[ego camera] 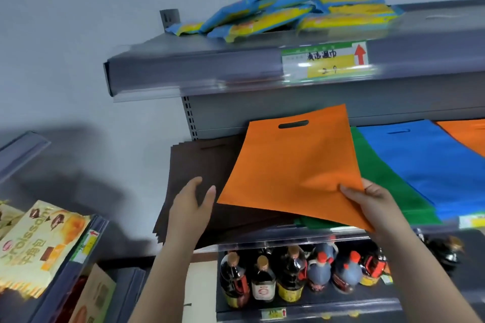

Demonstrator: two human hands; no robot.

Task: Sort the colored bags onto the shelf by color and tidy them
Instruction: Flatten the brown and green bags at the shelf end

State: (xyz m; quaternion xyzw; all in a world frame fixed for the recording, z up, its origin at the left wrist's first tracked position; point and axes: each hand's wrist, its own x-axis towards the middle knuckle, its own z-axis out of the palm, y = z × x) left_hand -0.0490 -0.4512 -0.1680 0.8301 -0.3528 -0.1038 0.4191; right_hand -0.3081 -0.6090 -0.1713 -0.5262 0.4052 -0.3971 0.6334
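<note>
The fingers point(351, 190) of the right hand point(378, 200) pinch the near right corner of the orange bag point(291, 168), holding it tilted above the middle shelf point(301, 237). The left hand point(191, 204), fingers straight and slightly apart, rests on the brown bag stack point(199, 165) at the shelf's left end. The orange bag overlaps the brown stack and the green bags point(380, 181); blue bags point(430, 165) lie to their right.

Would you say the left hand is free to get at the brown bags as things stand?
Probably yes. The left hand is open and holds nothing, right over the brown bags. The orange bag, pinched by the right hand, covers only their right part.
</note>
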